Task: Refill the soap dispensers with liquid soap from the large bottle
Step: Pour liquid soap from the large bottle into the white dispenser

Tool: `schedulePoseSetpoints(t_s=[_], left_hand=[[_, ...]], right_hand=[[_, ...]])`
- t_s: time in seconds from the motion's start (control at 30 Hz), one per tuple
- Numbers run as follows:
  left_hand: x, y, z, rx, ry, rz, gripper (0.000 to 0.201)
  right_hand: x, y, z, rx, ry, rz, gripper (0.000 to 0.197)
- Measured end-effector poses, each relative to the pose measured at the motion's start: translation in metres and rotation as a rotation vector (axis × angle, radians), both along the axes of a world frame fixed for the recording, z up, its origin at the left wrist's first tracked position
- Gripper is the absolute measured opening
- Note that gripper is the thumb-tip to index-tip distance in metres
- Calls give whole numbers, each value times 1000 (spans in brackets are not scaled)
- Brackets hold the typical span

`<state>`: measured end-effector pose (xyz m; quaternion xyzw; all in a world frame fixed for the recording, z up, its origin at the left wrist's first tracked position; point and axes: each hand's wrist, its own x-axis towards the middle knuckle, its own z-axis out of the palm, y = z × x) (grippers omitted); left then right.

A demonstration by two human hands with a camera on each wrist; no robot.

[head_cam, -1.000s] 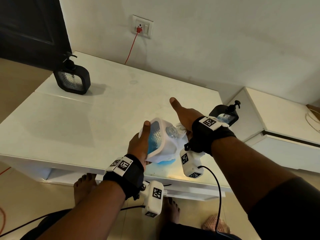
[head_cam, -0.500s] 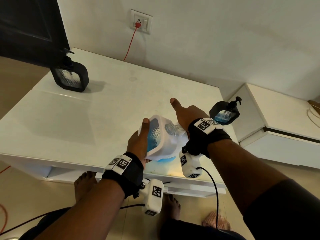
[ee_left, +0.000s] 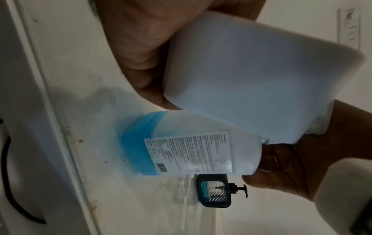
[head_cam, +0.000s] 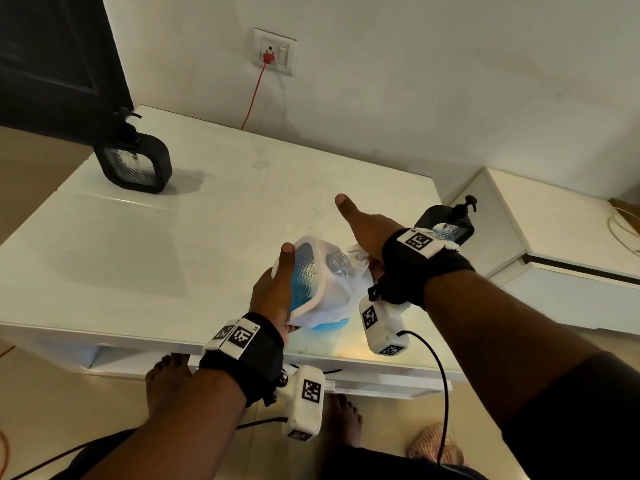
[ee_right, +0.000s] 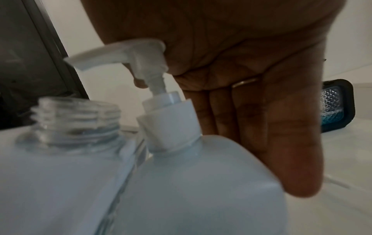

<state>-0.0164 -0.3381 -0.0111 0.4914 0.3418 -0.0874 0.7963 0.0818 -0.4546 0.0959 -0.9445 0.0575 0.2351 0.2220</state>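
Observation:
My left hand (head_cam: 277, 282) grips a white-framed soap dispenser (head_cam: 311, 282) and holds it tilted above the table's front edge, with blue soap showing inside. Its pump is off and the clear threaded neck (ee_right: 78, 117) stands open. Right beside it the large white bottle (ee_left: 191, 152) stands on the table, with blue soap low in it. My right hand (head_cam: 363, 230) lies over its white pump head (ee_right: 120, 52), palm on top. The fingers (ee_right: 292, 143) reach straight down the bottle's far side and the thumb sticks out.
A black dispenser (head_cam: 446, 226) stands by the table's right edge, another black dispenser (head_cam: 136, 164) at the far left corner. A loose white pump tube (ee_left: 184, 205) lies on the white table (head_cam: 173, 254). A red cable (head_cam: 254, 95) hangs from the wall socket. A low white cabinet (head_cam: 554, 237) adjoins on the right.

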Motion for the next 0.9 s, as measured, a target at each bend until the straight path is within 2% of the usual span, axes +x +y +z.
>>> schedulePoseSetpoints(t_s=[0.1,0.23,0.67,0.8,0.9], left_hand=[[0,1,-2,-3,-3,-3,56],[0,0,-4,-21,-20,-7,87],[-1,-2,-12,-58,-33,-2,108],[-2,-2,-10,-80,-60,7,95],[-1,-1,-11,-63,-48,3,108]], right_hand=[[-1,1,-1,-11,-14,5,76],[1,1,-4,-57,-59,23,76],[3,-4,-17,-139,-151,6,69],[1,-4,-16,-145,-150,16,68],[2,0,-11,-127,-111,24,73]])
